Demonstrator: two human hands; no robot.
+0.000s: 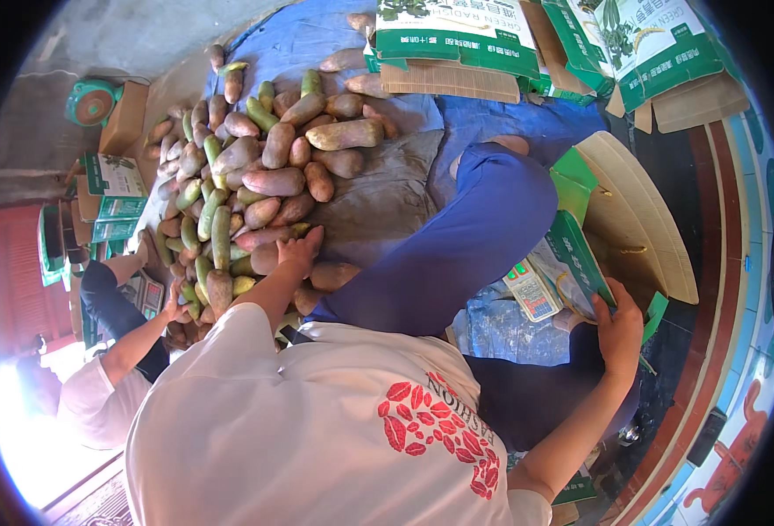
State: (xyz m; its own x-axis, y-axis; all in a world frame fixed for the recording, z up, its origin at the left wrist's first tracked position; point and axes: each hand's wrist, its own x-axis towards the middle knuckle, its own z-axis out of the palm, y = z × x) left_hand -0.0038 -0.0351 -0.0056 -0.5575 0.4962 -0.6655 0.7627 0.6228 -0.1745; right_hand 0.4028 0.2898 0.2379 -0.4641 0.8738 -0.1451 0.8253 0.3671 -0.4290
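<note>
While the left hand [299,250] is spread, fingers wide, over a reddish-purple root [268,257] at the near edge of the heap of roots [246,175], the right hand [619,329] is closed on the green rim of an open cardboard box [637,210] beside the bent knee. The root is lying on the grey sheet [387,202], touching its neighbours and not yet lifted. A slip is judged likely if it is taken with so flat a hand, since the skin looks smooth and the shape tapers. Roots stacked above it could be set rolling toward the leg once it is pulled out. The box, held by one edge only, could be tipped or its flap torn. The small scale [531,292] lying just beside the box could be knocked. Another person's hand [174,307] is working close by at the heap, so a bump could be caused there.
</note>
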